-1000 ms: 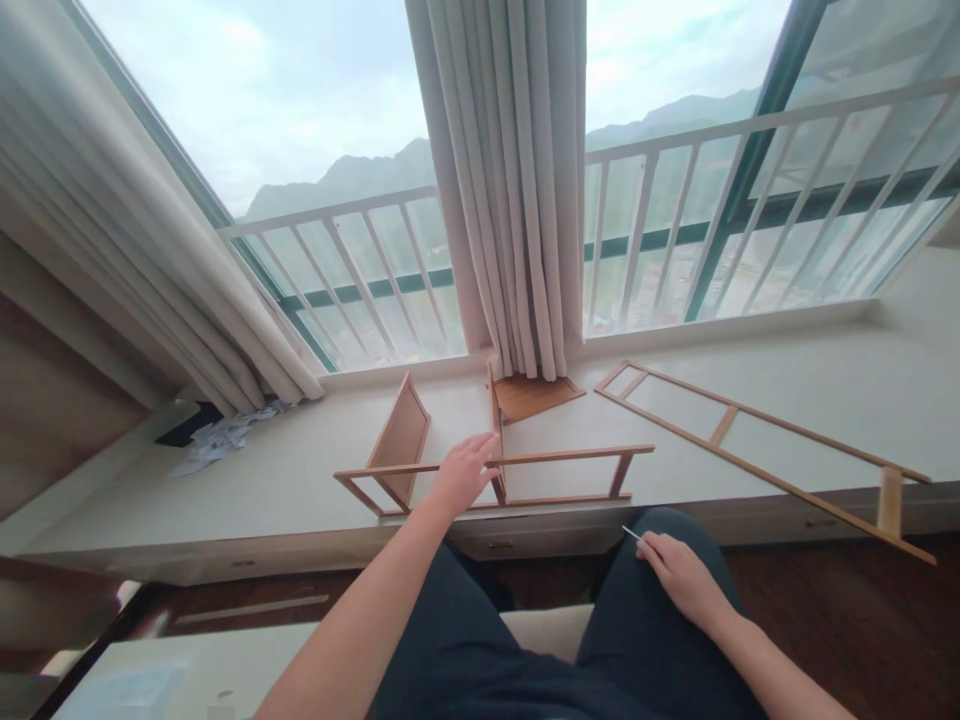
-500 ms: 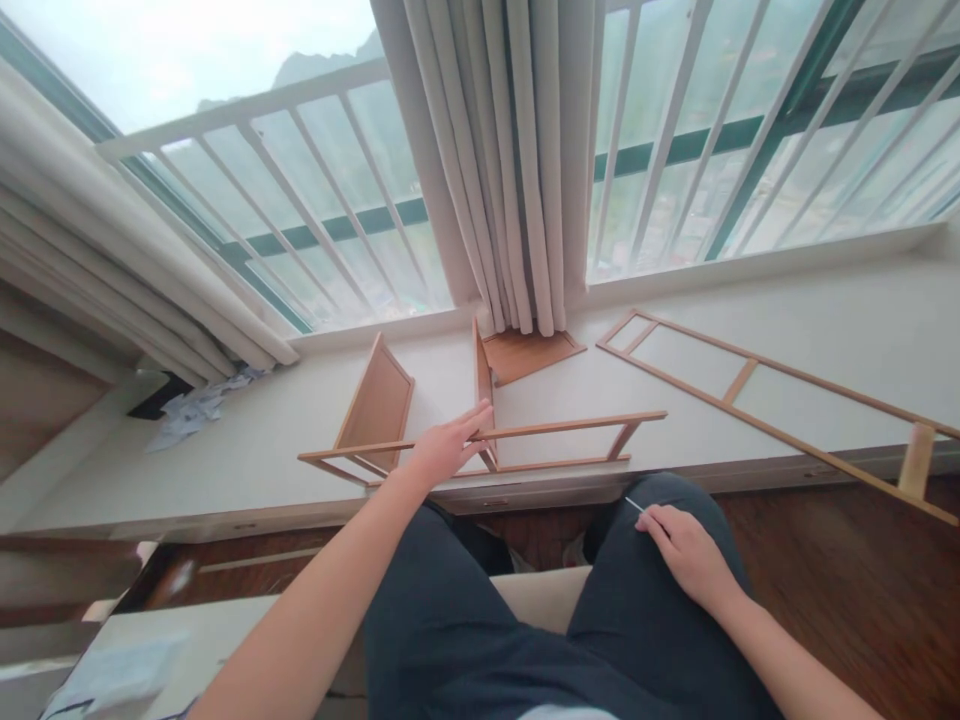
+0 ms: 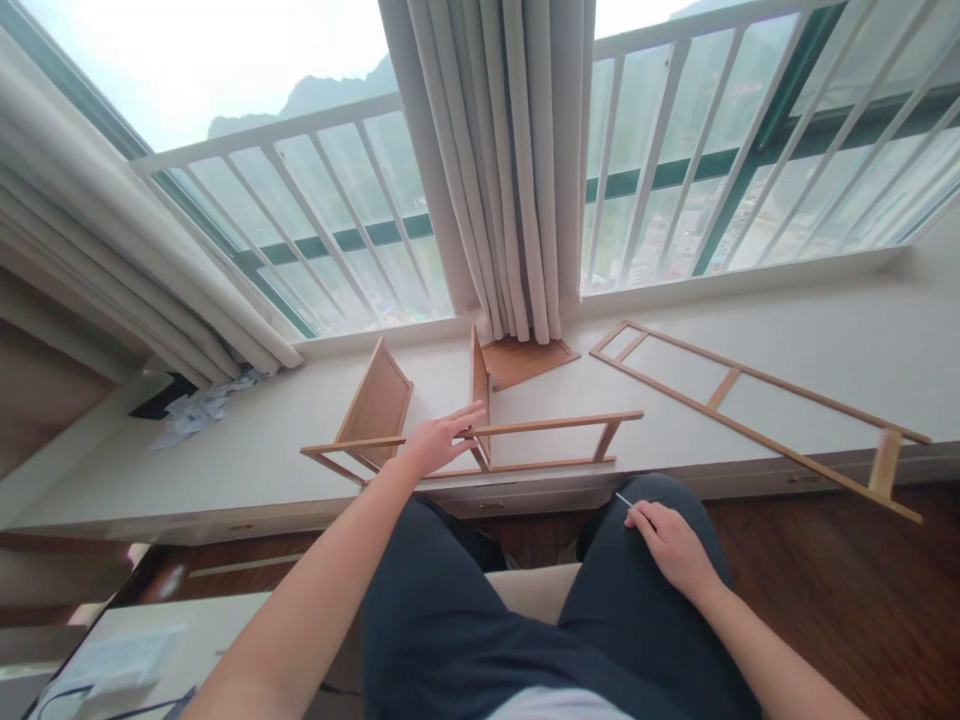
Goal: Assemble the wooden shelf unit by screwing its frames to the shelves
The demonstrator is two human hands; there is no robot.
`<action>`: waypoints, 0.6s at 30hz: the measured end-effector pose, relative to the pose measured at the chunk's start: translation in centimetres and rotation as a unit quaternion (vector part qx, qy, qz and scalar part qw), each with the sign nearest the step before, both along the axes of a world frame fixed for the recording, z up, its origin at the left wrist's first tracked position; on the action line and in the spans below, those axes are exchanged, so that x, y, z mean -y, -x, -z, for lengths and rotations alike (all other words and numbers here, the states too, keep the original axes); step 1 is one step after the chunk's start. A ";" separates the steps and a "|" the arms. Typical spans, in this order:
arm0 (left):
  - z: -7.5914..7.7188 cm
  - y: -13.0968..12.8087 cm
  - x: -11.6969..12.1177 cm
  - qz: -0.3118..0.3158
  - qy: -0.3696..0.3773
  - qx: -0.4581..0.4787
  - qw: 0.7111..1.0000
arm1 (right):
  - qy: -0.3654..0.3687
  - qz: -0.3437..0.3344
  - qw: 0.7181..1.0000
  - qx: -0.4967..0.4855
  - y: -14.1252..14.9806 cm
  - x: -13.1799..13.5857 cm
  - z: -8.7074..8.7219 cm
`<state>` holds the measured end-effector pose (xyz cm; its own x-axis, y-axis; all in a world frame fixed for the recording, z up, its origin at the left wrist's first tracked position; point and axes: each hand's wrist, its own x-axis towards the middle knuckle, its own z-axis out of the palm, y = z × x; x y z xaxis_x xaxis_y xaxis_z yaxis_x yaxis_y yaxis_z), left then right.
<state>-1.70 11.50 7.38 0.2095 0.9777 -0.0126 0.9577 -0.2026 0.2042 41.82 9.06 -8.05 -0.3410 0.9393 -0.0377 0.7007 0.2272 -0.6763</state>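
Observation:
My left hand grips the upper rail of a wooden shelf frame that stands on its side on the white window ledge. The thumb is below the rail and the fingers lie over it, at the joint with a middle shelf board. Another board stands up at the frame's left end. My right hand rests on my right thigh, closed on a thin metal rod whose tip points up and left. Its other end is hidden in the hand.
A loose wooden board lies under the middle curtain. To the right, a ladder-like wooden frame overhangs the edge of the ledge. Crumpled papers lie at the far left. A white table is at lower left.
The camera view has shifted slightly, so the window and frames sit differently in the picture. Both hands keep their holds, the left on the shelf frame, the right on the rod.

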 end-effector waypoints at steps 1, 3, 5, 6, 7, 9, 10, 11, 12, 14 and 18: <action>0.0 0.0 0.1 -0.006 -0.005 -0.001 1.000 | 0.000 -0.001 1.000 -0.004 -0.1 0.0 0.0; 0.1 0.0 0.1 -0.015 -0.012 0.003 1.000 | -0.001 0.001 1.000 -0.005 -0.2 0.0 0.1; 0.2 -0.1 0.1 -0.019 -0.007 0.014 1.000 | 0.002 0.003 1.000 -0.003 -0.2 -0.1 0.2; 0.3 -0.1 0.0 -0.018 -0.001 0.018 1.000 | 0.005 0.003 1.000 -0.003 -0.2 -0.2 0.2; 0.4 -0.1 0.0 -0.017 0.002 0.018 1.000 | 0.007 0.002 1.000 -0.004 -0.1 -0.2 0.2; 0.5 -0.2 -0.1 -0.020 -0.004 0.010 1.000 | 0.010 -0.001 1.000 -0.007 0.0 -0.3 0.3; 0.7 -0.1 -0.1 -0.021 -0.010 0.004 1.000 | 0.010 -0.001 1.000 -0.006 0.1 -0.3 0.3; 0.8 -0.1 0.0 -0.021 -0.013 -0.001 1.000 | 0.011 0.000 1.000 -0.004 0.1 -0.3 0.4; 1.0 -0.1 0.0 -0.019 -0.015 -0.002 1.000 | 0.011 0.002 1.000 -0.002 0.1 -0.3 0.4; 1.3 0.1 0.1 -0.017 -0.015 0.005 1.000 | 0.011 0.006 1.000 -0.002 0.1 -0.2 0.4; 1.3 0.0 -0.1 -0.025 -0.024 0.016 0.999 | 0.009 0.004 1.000 -0.013 -0.1 -0.1 0.1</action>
<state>-1.74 11.58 6.04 0.1602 0.9863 0.0399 0.9601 -0.1651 0.2257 41.88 9.18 -8.12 -0.3347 0.9412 -0.0468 0.6848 0.2088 -0.6982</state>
